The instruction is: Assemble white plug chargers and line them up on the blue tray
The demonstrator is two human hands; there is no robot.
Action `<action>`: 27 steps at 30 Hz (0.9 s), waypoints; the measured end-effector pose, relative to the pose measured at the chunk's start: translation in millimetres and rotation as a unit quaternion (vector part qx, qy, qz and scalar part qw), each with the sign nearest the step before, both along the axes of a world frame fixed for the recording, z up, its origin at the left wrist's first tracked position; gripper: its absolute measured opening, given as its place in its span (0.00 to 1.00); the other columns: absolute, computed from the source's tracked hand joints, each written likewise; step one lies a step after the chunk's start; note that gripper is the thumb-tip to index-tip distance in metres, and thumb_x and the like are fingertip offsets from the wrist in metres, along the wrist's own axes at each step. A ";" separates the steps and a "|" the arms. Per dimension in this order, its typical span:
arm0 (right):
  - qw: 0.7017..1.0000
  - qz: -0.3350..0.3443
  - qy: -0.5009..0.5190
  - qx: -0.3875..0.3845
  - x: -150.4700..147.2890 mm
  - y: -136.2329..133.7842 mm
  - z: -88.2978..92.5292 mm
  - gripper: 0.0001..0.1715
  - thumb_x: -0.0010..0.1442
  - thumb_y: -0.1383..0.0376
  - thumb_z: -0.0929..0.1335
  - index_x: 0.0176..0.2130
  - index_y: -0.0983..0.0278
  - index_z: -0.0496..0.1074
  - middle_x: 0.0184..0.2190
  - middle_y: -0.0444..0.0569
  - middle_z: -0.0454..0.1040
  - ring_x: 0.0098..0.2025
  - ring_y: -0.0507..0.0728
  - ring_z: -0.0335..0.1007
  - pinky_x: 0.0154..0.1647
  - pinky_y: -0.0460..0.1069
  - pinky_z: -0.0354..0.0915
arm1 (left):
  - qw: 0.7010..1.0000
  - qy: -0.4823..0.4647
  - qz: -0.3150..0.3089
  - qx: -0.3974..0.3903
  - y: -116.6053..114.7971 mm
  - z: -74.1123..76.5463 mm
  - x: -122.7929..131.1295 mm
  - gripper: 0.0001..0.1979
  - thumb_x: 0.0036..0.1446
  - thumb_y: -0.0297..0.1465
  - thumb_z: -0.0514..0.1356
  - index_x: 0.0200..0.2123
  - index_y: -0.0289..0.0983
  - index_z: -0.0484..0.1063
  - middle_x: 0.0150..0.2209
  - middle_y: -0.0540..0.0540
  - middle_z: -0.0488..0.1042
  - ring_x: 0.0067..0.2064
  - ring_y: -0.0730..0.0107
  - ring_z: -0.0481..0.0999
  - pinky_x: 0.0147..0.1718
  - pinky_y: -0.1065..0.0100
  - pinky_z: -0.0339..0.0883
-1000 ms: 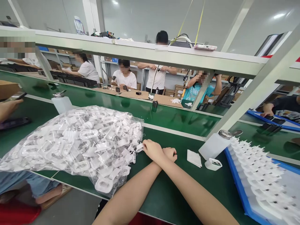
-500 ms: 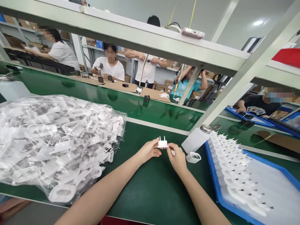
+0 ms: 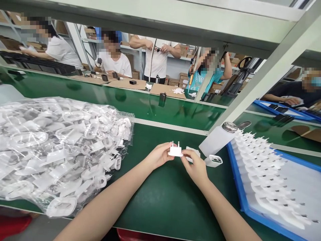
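The head view looks down on a green desk (image 3: 170,204). The left hand (image 3: 159,155) and right hand (image 3: 195,165) are together at its middle, pinching a white plug adapter (image 3: 175,150) between their fingertips, its 2 metal pins pointing up. The adapter is held just above the desk, a little nearer the left hand.

A folded white cloth (image 3: 193,154) lies just behind the right hand, and a small white open-topped plug housing (image 3: 213,161) sits to its right. Beside these stands a white plastic dispenser bottle (image 3: 217,141) with a metal top. Further right, a blue tray (image 3: 239,189) holds rows of white plugs with their pins up. To the left, a large clear plastic bag (image 3: 60,154) full of white plug parts lies near the left forearm.

Beyond a pale shelf frame (image 3: 160,20), seated co-workers (image 3: 112,58) work at a further green bench with cardboard mats, and another person (image 3: 155,55) stands behind them.
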State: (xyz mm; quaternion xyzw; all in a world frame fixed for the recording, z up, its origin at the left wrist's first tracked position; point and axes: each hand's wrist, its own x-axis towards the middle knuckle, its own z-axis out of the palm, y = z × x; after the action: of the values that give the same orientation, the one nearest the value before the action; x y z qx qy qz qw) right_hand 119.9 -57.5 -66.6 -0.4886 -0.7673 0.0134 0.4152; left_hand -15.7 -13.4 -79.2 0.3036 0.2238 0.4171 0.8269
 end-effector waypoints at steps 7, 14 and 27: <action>1.000 0.003 0.026 -0.009 -1.2 -5.2 3.4 0.05 0.50 0.66 0.58 0.29 0.61 0.61 0.25 0.43 0.68 0.26 0.50 0.66 0.26 0.45 0.63 | 1.000 -0.001 0.000 0.003 -5.8 7.3 0.5 0.07 0.46 0.30 0.53 0.27 0.32 0.67 0.23 0.49 0.68 0.21 0.80 0.67 0.18 0.79 0.62; 1.000 0.016 0.022 0.012 -2.4 -7.5 6.6 0.04 0.50 0.67 0.58 0.29 0.61 0.61 0.26 0.43 0.68 0.26 0.49 0.65 0.26 0.44 0.63 | 1.000 -0.004 -0.001 0.009 -6.7 7.9 0.7 0.07 0.45 0.31 0.53 0.25 0.32 0.67 0.22 0.48 0.68 0.22 0.80 0.67 0.18 0.78 0.62; 1.000 0.005 0.014 0.011 -2.4 -6.5 6.2 0.05 0.50 0.68 0.58 0.29 0.61 0.61 0.26 0.43 0.68 0.28 0.50 0.65 0.27 0.45 0.62 | 1.000 0.007 0.009 0.027 -8.1 10.6 1.4 0.08 0.44 0.33 0.54 0.25 0.32 0.67 0.22 0.50 0.67 0.22 0.81 0.65 0.19 0.78 0.61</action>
State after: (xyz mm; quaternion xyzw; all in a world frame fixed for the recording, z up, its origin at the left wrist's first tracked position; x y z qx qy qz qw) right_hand 117.5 -64.0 -60.4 -0.4794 -0.7642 0.0137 0.4312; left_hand -14.3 -21.5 -68.6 0.3265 0.2212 0.4280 0.8132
